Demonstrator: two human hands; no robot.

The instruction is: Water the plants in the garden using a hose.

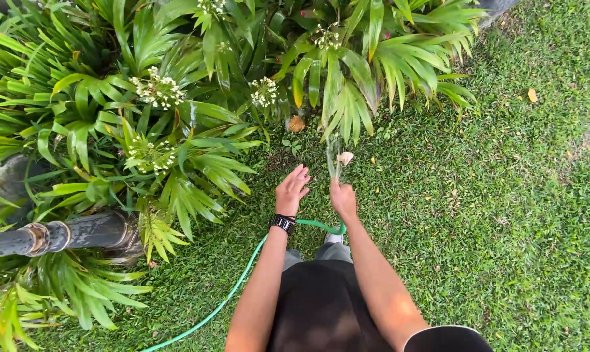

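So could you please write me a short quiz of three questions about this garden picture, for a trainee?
1. True or false: the right hand grips the end of the green hose, with water leaving toward the plants.
2. What is worn on the wrist of the left hand?
A. a black watch
B. a red glove
C. nothing
3. Fill in: the flowers on the plants are ____ in colour.

Key
1. True.
2. A: the black watch sits on that wrist; the hand's fingers are spread, holding nothing.
3. White.
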